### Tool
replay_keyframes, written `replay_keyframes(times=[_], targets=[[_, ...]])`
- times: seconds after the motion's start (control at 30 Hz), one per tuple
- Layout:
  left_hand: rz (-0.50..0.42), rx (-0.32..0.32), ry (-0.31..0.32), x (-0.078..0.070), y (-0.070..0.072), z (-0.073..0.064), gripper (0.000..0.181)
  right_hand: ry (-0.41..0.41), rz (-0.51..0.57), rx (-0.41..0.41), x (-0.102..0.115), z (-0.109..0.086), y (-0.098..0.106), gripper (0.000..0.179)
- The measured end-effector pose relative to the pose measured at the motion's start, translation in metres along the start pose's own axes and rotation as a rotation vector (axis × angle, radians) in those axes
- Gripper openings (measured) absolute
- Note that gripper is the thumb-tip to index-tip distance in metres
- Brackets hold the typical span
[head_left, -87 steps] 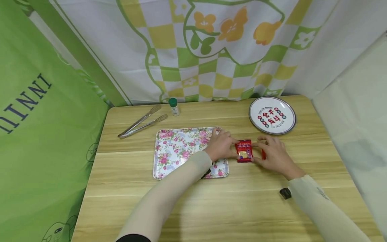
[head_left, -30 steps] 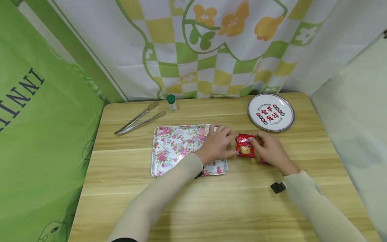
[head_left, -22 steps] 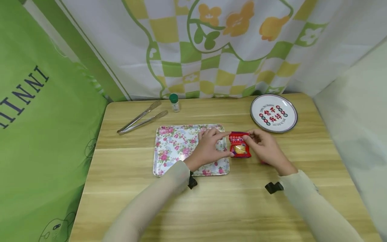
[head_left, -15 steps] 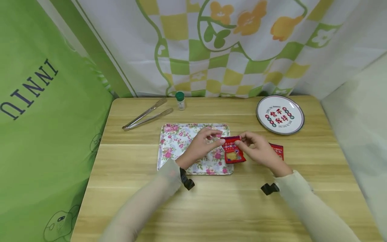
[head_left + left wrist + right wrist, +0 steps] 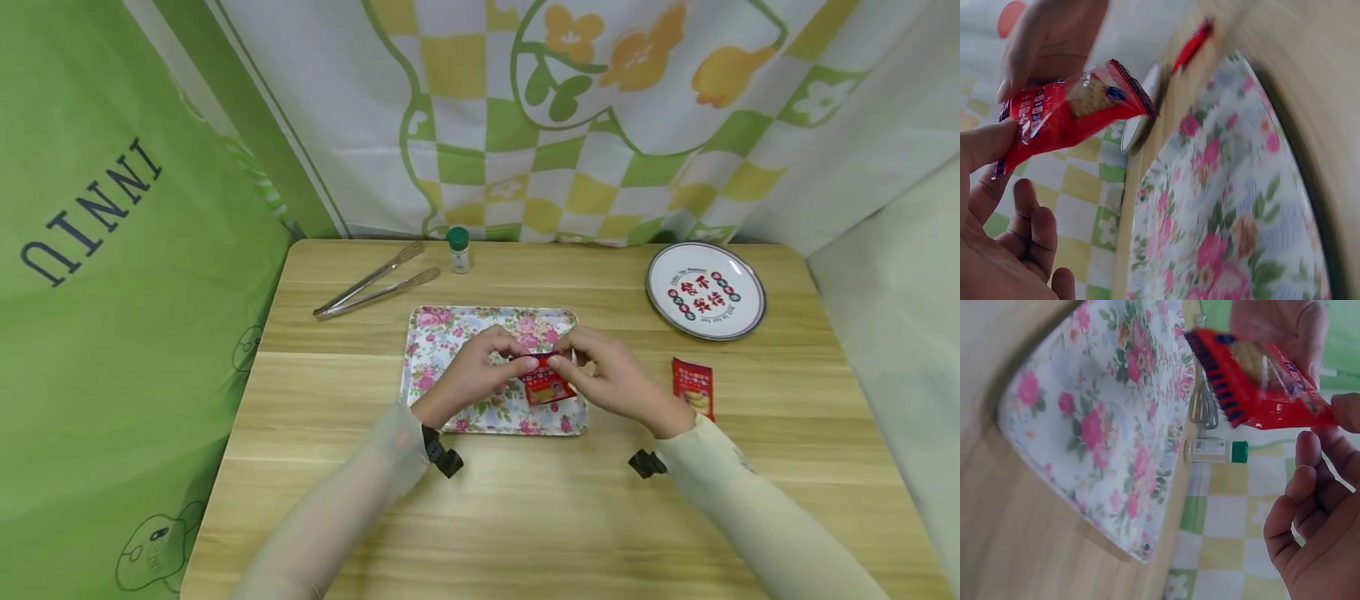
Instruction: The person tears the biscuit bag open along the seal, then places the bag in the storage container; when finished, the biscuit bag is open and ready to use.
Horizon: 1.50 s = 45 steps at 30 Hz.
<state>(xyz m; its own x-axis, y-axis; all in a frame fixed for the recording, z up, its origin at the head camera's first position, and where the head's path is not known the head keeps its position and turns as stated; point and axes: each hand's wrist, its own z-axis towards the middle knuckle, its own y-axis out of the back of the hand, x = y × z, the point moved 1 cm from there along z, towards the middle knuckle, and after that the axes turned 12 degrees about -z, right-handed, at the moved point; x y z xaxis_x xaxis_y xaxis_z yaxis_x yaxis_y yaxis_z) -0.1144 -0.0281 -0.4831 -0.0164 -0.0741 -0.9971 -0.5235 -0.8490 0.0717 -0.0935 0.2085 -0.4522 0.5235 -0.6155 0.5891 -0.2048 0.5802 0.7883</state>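
Both hands hold a small red snack packet [image 5: 548, 388] up over the floral tray [image 5: 465, 425]. My left hand [image 5: 480, 367] pinches its upper edge at one corner, thumb in front. At the other corner my right hand [image 5: 603, 375] pinches the same edge. The left wrist view has the packet [image 5: 1072, 115] with its cookie picture and dark serrated end hanging free of the tray. In the right wrist view, the packet [image 5: 1260, 378] spans the gap between the two hands. A second red packet [image 5: 693, 388] lies on the table beside the right forearm.
A white plate with red lettering [image 5: 705, 292] stands at the back right. Metal tongs [image 5: 371, 287] lie at the back left, near a green-capped shaker bottle [image 5: 459, 254]. A patterned curtain [image 5: 510, 167] hangs behind the wooden table [image 5: 510, 517].
The right hand has lifted one packet off the table and carried it left over the tray. The left hand has drawn back left and now pinches its edge too. The second packet is uncovered.
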Motion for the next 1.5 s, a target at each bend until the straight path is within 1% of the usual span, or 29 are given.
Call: replay_keyframes(times=[0.13, 0.2, 0.23, 0.37, 0.53, 0.63, 0.7, 0.73, 0.8, 0.87, 0.9, 0.93, 0.97, 1.03, 1.17, 1.23, 1.37, 1.43, 1.5], targets=[[0.107, -0.007, -0.116, -0.001, 0.000, -0.003, 0.016, 0.094, -0.134, 0.006, 0.005, 0.007, 0.003, 0.004], [0.125, -0.008, -0.150, -0.001, 0.000, -0.005, 0.014, 0.113, -0.164, 0.013, 0.007, 0.009, 0.003, 0.004], [0.123, -0.005, -0.158, -0.002, 0.000, -0.005, 0.013, 0.118, -0.162, 0.017, 0.007, 0.009, 0.003, 0.003], [0.077, 0.019, -0.167, 0.000, -0.002, -0.007, 0.013, 0.132, -0.121, 0.004, 0.007, 0.008, 0.000, 0.005], [0.036, 0.046, -0.163, 0.002, -0.002, -0.012, 0.011, 0.167, -0.088, -0.043, 0.007, 0.009, -0.006, 0.005], [0.022, 0.053, -0.166, 0.004, -0.001, -0.013, 0.011, 0.177, -0.067, -0.054, 0.005, 0.009, -0.010, 0.003], [0.004, 0.054, -0.170, 0.005, 0.000, -0.014, 0.012, 0.182, -0.033, -0.060, 0.003, 0.010, -0.013, 0.003], [0.000, 0.049, -0.172, 0.001, -0.001, -0.015, 0.012, 0.178, -0.016, -0.061, 0.003, 0.010, -0.013, 0.003], [0.020, 0.045, -0.185, 0.003, 0.000, -0.015, 0.013, 0.179, 0.020, -0.074, 0.001, 0.012, -0.014, 0.003], [0.105, 0.045, -0.217, 0.003, 0.000, -0.014, 0.016, 0.175, 0.053, -0.086, -0.001, 0.012, -0.015, 0.003], [0.162, 0.047, -0.239, 0.002, 0.000, -0.013, 0.017, 0.173, 0.059, -0.093, -0.002, 0.013, -0.016, 0.003], [0.227, 0.050, -0.263, 0.002, 0.000, -0.013, 0.018, 0.176, 0.059, -0.101, -0.003, 0.013, -0.016, 0.004], [0.289, 0.053, -0.289, 0.006, 0.000, -0.011, 0.019, 0.181, 0.059, -0.108, -0.004, 0.013, -0.017, 0.002], [0.397, 0.051, -0.333, 0.004, -0.001, -0.010, 0.021, 0.191, 0.050, -0.117, -0.006, 0.013, -0.018, 0.001], [0.533, 0.026, -0.404, 0.001, -0.004, -0.008, 0.021, 0.208, 0.014, -0.125, -0.006, 0.014, -0.018, 0.002], [0.606, 0.008, -0.439, -0.001, -0.006, -0.007, 0.021, 0.209, -0.003, -0.133, -0.005, 0.015, -0.018, 0.006], [0.742, -0.045, -0.508, -0.006, -0.011, -0.003, 0.024, 0.189, -0.040, -0.185, -0.002, 0.016, -0.019, 0.011], [0.800, -0.093, -0.545, -0.007, -0.012, -0.002, 0.028, 0.155, -0.050, -0.213, 0.001, 0.017, -0.021, 0.010], [0.845, -0.151, -0.578, -0.008, -0.013, -0.001, 0.031, 0.096, -0.040, -0.236, 0.003, 0.019, -0.023, 0.008]])
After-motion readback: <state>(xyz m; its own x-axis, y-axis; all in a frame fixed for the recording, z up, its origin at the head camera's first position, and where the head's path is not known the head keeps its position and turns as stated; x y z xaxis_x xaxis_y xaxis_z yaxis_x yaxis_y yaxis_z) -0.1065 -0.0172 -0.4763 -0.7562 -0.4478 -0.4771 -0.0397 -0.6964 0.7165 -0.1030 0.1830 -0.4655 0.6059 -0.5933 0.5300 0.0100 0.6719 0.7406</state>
